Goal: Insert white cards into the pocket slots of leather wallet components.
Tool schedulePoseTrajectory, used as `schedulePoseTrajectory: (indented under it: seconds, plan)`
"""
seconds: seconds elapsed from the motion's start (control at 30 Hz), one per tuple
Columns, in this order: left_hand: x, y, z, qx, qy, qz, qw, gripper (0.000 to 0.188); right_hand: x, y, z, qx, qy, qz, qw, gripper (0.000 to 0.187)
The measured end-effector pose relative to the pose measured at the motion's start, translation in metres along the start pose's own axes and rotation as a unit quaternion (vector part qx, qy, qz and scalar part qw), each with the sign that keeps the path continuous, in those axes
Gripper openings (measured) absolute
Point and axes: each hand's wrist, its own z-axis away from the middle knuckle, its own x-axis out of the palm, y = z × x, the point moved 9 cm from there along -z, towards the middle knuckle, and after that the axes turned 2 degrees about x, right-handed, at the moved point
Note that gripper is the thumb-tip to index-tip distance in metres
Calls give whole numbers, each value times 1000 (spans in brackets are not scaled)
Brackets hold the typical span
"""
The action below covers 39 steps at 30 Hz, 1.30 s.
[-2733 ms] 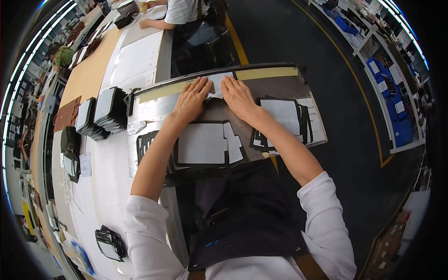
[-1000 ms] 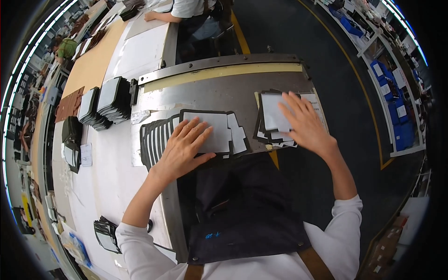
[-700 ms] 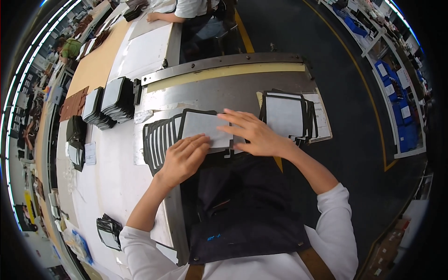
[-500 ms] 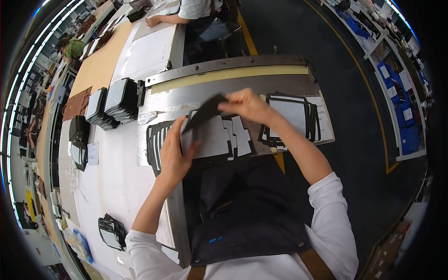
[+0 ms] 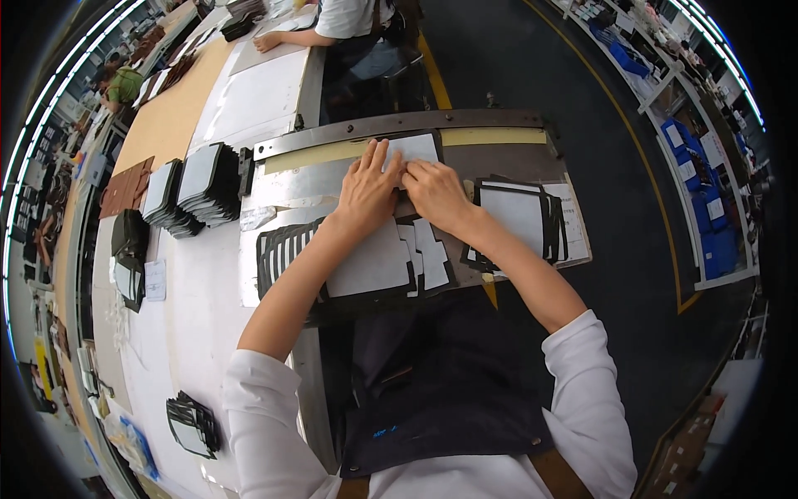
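A black-edged panel with a pale grey face lies against the yellow strip at the back of the metal work plate. My left hand rests flat over its left part, fingers stretched forward. Beside it my right hand has its fingers curled and pinched at the panel's near part; the hands hide the exact grip. Just below them, a fanned row of similar black-edged panels lies on the plate, partly under my left forearm. To the right is another loose stack of these panels.
A metal bar runs along the plate's back edge. Left of the plate stand two tall panel stacks, brown pieces and a smaller black pile. Across the table, a person's arm rests. Shelving with blue bins lines the right.
The black-edged panel has gone from being held up between both hands to lying farther back on the plate. Both hands moved forward with it, and the left now lies flat.
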Motion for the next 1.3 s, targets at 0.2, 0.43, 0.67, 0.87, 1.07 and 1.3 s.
schedulePoseTrajectory:
  seconds: [0.2, 0.43, 0.67, 0.87, 1.07, 1.3]
  plan:
    - [23, -2, -12, -9, -42, 14, 999, 65, 3, 24, 2, 46, 5, 2, 999, 36]
    - [28, -6, -17, -7, -24, -2, 1000, 63, 23, 37, -1, 46, -9, 77, 996, 40]
    - [35, -16, -24, -11, -31, -23, 999, 62, 30, 43, -9, 78, -27, 72, 994, 45]
    - [36, -21, -22, -9, -19, -20, 1000, 65, 25, 44, -8, 86, -11, 53, 995, 41]
    - [36, -20, -26, -7, -55, -24, 998, 73, 20, 45, -8, 58, 38, 56, 996, 35]
    - [31, -18, -23, 13, -15, -28, 999, 67, 15, 46, -7, 61, 56, 25, 996, 32]
